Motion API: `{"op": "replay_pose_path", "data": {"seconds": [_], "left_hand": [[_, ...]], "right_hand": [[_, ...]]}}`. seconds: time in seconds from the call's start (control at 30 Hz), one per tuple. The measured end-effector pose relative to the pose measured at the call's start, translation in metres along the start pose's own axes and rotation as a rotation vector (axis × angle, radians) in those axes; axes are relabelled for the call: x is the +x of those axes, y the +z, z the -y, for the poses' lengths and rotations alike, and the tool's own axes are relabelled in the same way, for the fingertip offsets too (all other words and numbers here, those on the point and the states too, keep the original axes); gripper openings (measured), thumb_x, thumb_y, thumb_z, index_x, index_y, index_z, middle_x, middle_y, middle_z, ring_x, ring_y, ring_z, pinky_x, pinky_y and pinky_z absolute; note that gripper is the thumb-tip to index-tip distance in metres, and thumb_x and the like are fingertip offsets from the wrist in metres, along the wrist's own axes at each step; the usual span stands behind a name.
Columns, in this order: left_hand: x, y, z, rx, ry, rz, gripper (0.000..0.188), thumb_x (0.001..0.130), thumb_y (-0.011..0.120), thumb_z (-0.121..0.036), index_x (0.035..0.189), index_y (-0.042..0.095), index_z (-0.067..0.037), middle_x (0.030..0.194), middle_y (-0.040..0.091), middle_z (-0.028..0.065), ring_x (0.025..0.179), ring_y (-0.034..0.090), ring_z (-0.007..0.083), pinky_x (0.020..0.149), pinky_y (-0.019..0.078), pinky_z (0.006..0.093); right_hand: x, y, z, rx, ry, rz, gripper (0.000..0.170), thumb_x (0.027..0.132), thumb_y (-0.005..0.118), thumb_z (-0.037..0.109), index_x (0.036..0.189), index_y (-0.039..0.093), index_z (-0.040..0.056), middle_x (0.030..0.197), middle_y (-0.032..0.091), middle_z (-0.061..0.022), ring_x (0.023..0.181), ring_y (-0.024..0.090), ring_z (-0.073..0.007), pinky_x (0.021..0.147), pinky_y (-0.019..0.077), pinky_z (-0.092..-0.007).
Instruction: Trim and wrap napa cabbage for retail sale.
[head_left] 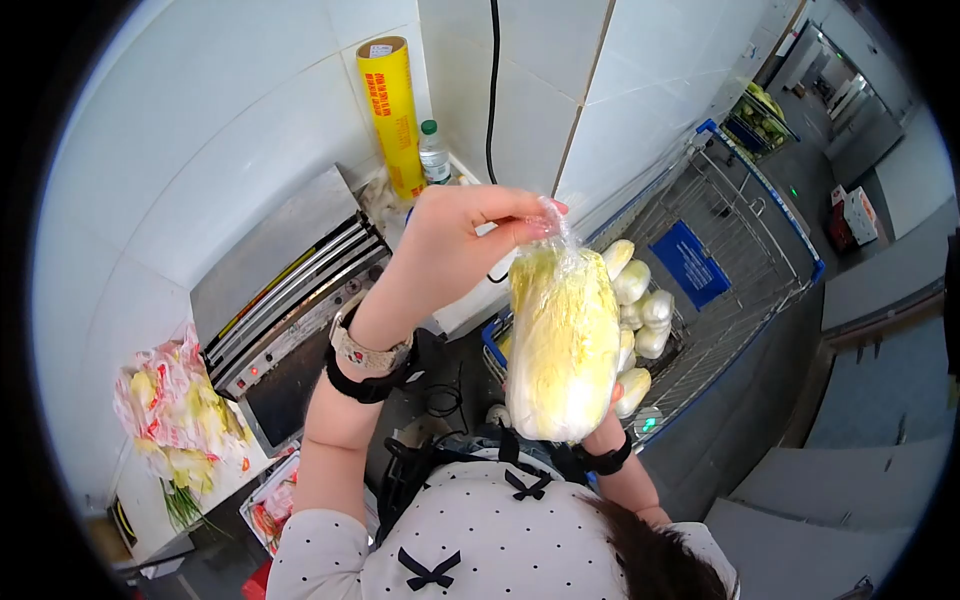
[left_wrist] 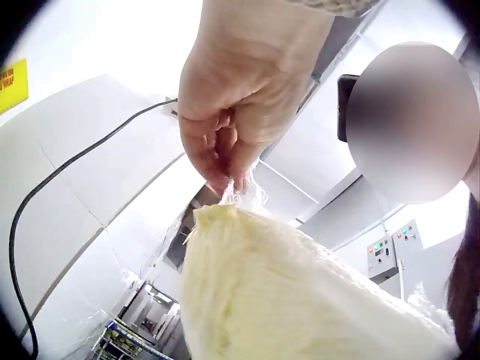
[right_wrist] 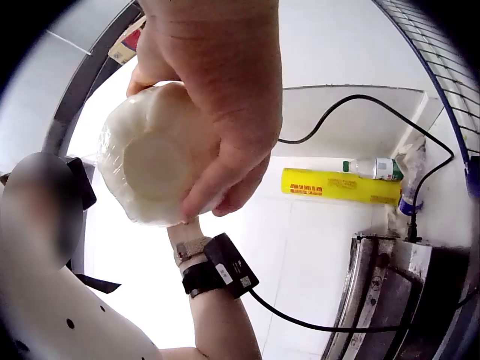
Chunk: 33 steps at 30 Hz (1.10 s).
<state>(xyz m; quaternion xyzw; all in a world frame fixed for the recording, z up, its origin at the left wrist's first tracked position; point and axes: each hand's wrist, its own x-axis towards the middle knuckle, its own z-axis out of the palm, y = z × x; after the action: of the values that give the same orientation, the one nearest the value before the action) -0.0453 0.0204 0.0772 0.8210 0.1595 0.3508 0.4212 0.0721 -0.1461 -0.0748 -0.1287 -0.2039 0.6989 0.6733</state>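
Holding the cabbage between both hands. Head: long axis near-vertical in frame, leafy tip up, white base down; your left hand pinches the wrap at the tip. Left wrist: axis slants down-right from those pinched fingers. Right wrist: base faces camera, your right hand clamped round it.

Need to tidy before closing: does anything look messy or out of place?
Loose yellowish leaves lie heaped with a crumpled plastic bag on the counter beside the metal machine, green strands straggling near the edge; it looks untidy.
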Motion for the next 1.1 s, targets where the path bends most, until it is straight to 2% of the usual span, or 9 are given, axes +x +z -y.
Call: {"op": "replay_pose_path", "data": {"seconds": [0.07,0.17,0.27,0.47,0.57,0.67,0.87,0.93,1.1], "left_hand": [[0.001,-0.004,-0.002,0.056,0.005,-0.036,0.011,0.077,0.060,0.002,0.086,0.066,0.003,0.086,0.068,0.0094,0.076,0.062,0.0109,0.071,0.0492,0.0231],[0.001,-0.005,-0.004,0.198,0.047,-0.070,0.011,0.078,0.060,0.000,0.087,0.066,0.003,0.083,0.067,0.0082,0.073,0.061,0.0098,0.068,0.0496,0.0231],[-0.001,-0.007,-0.004,0.033,-0.043,-0.050,0.009,0.080,0.060,-0.001,0.086,0.065,0.003,0.079,0.066,0.0069,0.072,0.061,0.0105,0.068,0.0490,0.0223],[0.003,-0.011,-0.003,-0.560,-0.341,0.191,0.011,0.087,0.051,-0.009,0.089,0.056,0.000,0.078,0.057,0.0022,0.074,0.052,0.0092,0.071,0.0419,0.0225],[0.004,-0.011,0.012,-0.925,-0.340,0.307,0.014,0.089,0.046,-0.014,0.087,0.052,-0.002,0.077,0.051,0.0003,0.073,0.045,0.0093,0.071,0.0377,0.0248],[0.007,-0.006,0.015,-1.121,-0.485,0.369,0.014,0.088,0.044,-0.015,0.083,0.050,-0.004,0.075,0.047,-0.0005,0.071,0.043,0.0110,0.069,0.0359,0.0261],[0.009,-0.008,0.023,-1.270,-0.692,0.315,0.012,0.086,0.044,-0.014,0.080,0.047,-0.004,0.073,0.044,-0.0004,0.068,0.040,0.0126,0.068,0.0353,0.0263],[0.007,-0.010,0.032,-1.332,-0.719,0.371,0.012,0.084,0.045,-0.015,0.079,0.047,-0.004,0.073,0.043,-0.0002,0.067,0.040,0.0127,0.067,0.0348,0.0260],[0.003,-0.013,0.029,-1.278,-0.634,0.423,0.009,0.079,0.045,-0.013,0.075,0.044,-0.005,0.070,0.041,-0.0013,0.064,0.038,0.0116,0.064,0.0333,0.0255]], "right_hand": [[-0.003,-0.001,-0.003,0.118,0.051,0.053,0.123,0.045,0.070,0.072,0.139,0.018,0.0125,0.131,0.036,-0.0200,0.114,0.043,-0.0394,0.095,0.0383,-0.0532],[-0.012,-0.009,-0.007,0.081,0.080,-0.011,0.123,0.044,0.070,0.072,0.139,0.019,0.0122,0.129,0.038,-0.0225,0.111,0.045,-0.0417,0.094,0.0390,-0.0547],[-0.020,-0.044,-0.015,0.016,0.069,-0.016,0.123,0.044,0.070,0.072,0.139,0.020,0.0118,0.129,0.038,-0.0227,0.111,0.045,-0.0416,0.094,0.0388,-0.0538],[-0.018,-0.026,-0.005,-0.197,-0.019,-0.023,0.123,0.045,0.069,0.073,0.139,0.019,0.0128,0.137,0.032,-0.0156,0.121,0.039,-0.0341,0.099,0.0358,-0.0482],[-0.019,-0.026,-0.004,-0.219,0.052,-0.009,0.122,0.046,0.068,0.074,0.140,0.019,0.0128,0.138,0.031,-0.0133,0.122,0.039,-0.0317,0.101,0.0345,-0.0462],[-0.023,-0.028,-0.002,-0.217,0.121,-0.001,0.122,0.046,0.069,0.072,0.140,0.018,0.0124,0.140,0.030,-0.0119,0.123,0.038,-0.0297,0.103,0.0329,-0.0445],[-0.031,-0.042,0.000,-0.149,0.203,0.002,0.118,0.049,0.068,0.070,0.139,0.019,0.0115,0.138,0.031,-0.0132,0.123,0.038,-0.0309,0.102,0.0331,-0.0450],[-0.035,-0.051,-0.002,-0.116,0.219,-0.004,0.116,0.051,0.068,0.070,0.139,0.020,0.0113,0.138,0.032,-0.0136,0.122,0.038,-0.0316,0.101,0.0335,-0.0455],[-0.048,-0.069,-0.012,-0.022,0.243,-0.030,0.112,0.054,0.066,0.070,0.138,0.022,0.0109,0.136,0.035,-0.0148,0.121,0.039,-0.0333,0.100,0.0345,-0.0465]]}}
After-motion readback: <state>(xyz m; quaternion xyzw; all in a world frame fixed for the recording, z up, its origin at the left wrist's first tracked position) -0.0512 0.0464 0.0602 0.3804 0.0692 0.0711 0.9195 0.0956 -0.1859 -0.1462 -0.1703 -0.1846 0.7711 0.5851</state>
